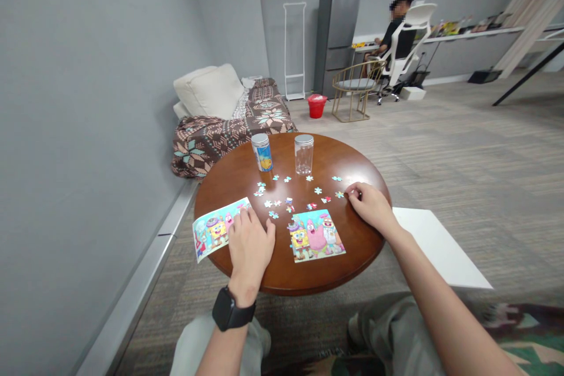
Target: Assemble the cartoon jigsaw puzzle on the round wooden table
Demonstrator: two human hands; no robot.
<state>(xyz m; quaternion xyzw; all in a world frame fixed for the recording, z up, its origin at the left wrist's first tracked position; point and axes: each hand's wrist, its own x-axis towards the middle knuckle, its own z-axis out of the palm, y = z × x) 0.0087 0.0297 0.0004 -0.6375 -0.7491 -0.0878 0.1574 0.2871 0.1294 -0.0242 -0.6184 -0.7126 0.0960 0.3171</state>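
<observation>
My left hand point(251, 241), a dark watch on its wrist, lies flat over the right end of a printed cartoon picture sheet point(214, 229) that hangs past the table's left edge. Toward the table's right side, my right hand point(369, 205) has its thumb and fingers bent together at the tabletop; whatever is between them is hidden. Just left of those fingertips lies a jigsaw piece point(339, 194). Between my hands sits a partly joined cartoon jigsaw puzzle point(316, 236), its left edge uneven. Several loose pieces, including a light-blue one point(318, 191), are scattered beyond it.
On the round brown table point(282, 273) stand a labelled jar point(264, 155) and a clear jar point(304, 157), both with silver lids. A white board point(440, 247) is at the right. Behind are a covered sofa point(211, 141), a red bin point(316, 107) and a seated person point(392, 26).
</observation>
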